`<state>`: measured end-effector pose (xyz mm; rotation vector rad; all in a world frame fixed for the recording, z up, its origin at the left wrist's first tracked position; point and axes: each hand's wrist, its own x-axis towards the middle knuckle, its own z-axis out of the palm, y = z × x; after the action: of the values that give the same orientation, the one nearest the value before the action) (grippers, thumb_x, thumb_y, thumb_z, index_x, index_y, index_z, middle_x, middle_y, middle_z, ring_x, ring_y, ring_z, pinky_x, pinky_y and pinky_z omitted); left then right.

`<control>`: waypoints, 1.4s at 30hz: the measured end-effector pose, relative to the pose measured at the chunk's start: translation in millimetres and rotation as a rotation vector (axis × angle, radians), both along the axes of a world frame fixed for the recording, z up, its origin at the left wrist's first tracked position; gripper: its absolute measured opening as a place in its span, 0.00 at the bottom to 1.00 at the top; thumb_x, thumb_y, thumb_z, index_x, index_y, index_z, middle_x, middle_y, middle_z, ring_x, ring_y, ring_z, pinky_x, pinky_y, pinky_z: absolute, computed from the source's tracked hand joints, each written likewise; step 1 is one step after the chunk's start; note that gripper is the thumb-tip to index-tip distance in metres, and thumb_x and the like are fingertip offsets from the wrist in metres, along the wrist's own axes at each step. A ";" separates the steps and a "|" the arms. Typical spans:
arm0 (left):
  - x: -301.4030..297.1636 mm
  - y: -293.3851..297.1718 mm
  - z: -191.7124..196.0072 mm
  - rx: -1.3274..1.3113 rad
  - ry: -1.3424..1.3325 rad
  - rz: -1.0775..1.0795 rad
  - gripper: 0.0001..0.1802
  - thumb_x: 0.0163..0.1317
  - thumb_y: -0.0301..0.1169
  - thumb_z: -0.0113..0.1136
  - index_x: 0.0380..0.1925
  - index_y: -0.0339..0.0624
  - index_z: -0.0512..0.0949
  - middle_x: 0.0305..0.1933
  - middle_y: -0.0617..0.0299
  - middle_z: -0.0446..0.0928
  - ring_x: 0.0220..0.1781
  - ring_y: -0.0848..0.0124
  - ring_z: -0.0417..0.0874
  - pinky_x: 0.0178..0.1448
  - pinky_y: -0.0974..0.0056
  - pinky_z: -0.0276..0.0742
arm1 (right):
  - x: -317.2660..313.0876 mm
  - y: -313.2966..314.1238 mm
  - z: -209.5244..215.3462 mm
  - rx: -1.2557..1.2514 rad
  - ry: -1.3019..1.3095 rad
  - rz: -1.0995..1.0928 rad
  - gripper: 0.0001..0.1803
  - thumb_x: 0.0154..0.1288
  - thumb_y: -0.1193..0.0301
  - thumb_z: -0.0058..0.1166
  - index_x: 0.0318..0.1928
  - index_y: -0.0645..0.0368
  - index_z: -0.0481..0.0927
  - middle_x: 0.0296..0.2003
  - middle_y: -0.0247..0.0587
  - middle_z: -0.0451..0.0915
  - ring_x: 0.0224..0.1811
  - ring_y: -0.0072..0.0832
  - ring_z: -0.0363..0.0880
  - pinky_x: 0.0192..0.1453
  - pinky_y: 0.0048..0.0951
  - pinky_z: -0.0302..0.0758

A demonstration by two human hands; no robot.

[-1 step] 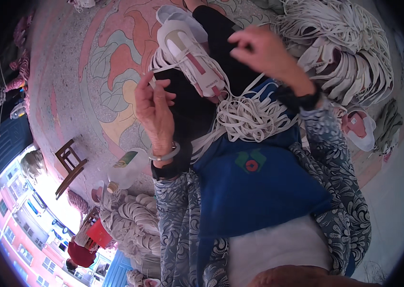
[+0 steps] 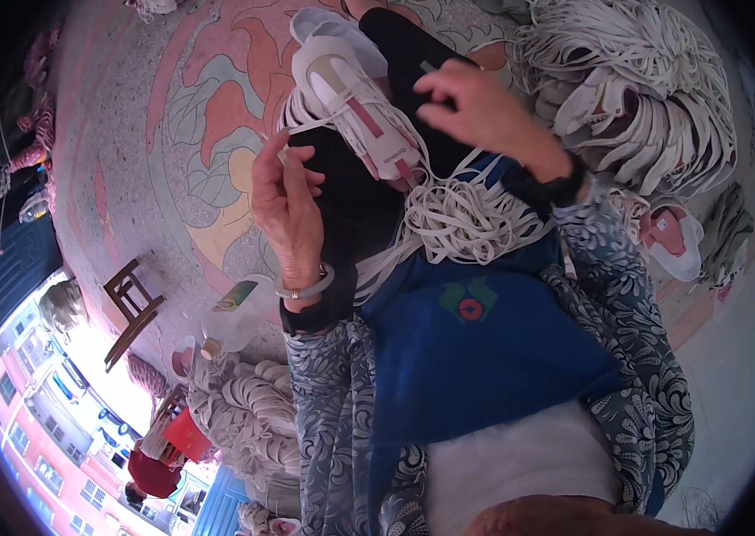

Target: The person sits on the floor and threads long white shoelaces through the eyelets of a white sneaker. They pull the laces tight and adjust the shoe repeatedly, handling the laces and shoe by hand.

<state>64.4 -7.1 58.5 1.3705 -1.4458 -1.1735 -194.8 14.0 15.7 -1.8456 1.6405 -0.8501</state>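
Note:
A white and pink sneaker upper [image 2: 377,125] lies across my dark-trousered lap, its white laces partly threaded. My left hand [image 2: 290,196] is to the left of it, thumb and fingers pinched on a white shoelace [image 2: 319,123] that stretches over from the upper. Right of the upper, my right hand [image 2: 476,107] is raised with its fingers closed together. Something small and greyish shows at its fingertips, too blurred to name. A tangled heap of loose white laces [image 2: 476,214] rests on my lap over the blue apron [image 2: 485,357].
A large pile of sneaker uppers and laces [image 2: 645,98] fills the right side. More stacked uppers [image 2: 252,411] lie at lower left, beside a clear plastic jug [image 2: 239,313]. A small wooden stool [image 2: 134,304] stands farther left. A person in red [image 2: 154,472] is beyond.
My right hand has shifted a little to the left and slightly down. The left hand, still pinching the lace, and the sneaker upper stay nearly where they were.

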 end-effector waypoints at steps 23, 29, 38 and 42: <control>-13.4 -53.7 -27.6 -0.620 -0.852 -0.377 0.03 0.55 0.26 0.61 0.28 0.41 0.76 0.29 0.57 0.76 0.31 0.55 0.80 0.32 0.57 0.75 | -4.7 -39.5 6.5 -0.281 0.415 -0.004 0.08 0.64 0.73 0.52 0.42 0.59 0.75 0.31 0.43 0.76 0.35 0.45 0.79 0.38 0.40 0.77; -3.6 -49.5 -31.5 -0.741 -0.822 -0.445 0.04 0.56 0.25 0.62 0.33 0.41 0.79 0.29 0.58 0.78 0.29 0.59 0.79 0.32 0.60 0.74 | -38.0 -55.7 -23.2 -0.399 0.391 -0.045 0.13 0.67 0.72 0.50 0.51 0.56 0.77 0.37 0.43 0.81 0.33 0.36 0.82 0.32 0.32 0.78; -6.3 2.4 -11.3 -0.033 -0.081 -0.172 0.16 0.68 0.24 0.52 0.55 0.32 0.69 0.35 0.60 0.82 0.37 0.76 0.81 0.43 0.70 0.75 | 9.2 -18.7 -13.2 0.002 -0.160 0.099 0.11 0.68 0.71 0.49 0.47 0.59 0.80 0.33 0.42 0.83 0.29 0.27 0.80 0.36 0.26 0.76; -4.7 4.5 -17.8 0.290 -0.014 -0.264 0.13 0.71 0.30 0.52 0.48 0.32 0.76 0.31 0.64 0.81 0.32 0.78 0.79 0.37 0.72 0.73 | 20.6 -22.0 -21.9 -0.072 -0.067 0.079 0.09 0.66 0.70 0.52 0.42 0.62 0.81 0.34 0.45 0.82 0.33 0.36 0.81 0.38 0.31 0.76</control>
<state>59.7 -2.6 40.6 1.4100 -1.5455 -1.5964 -174.2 -7.9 -6.3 -1.8959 1.5040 -0.9378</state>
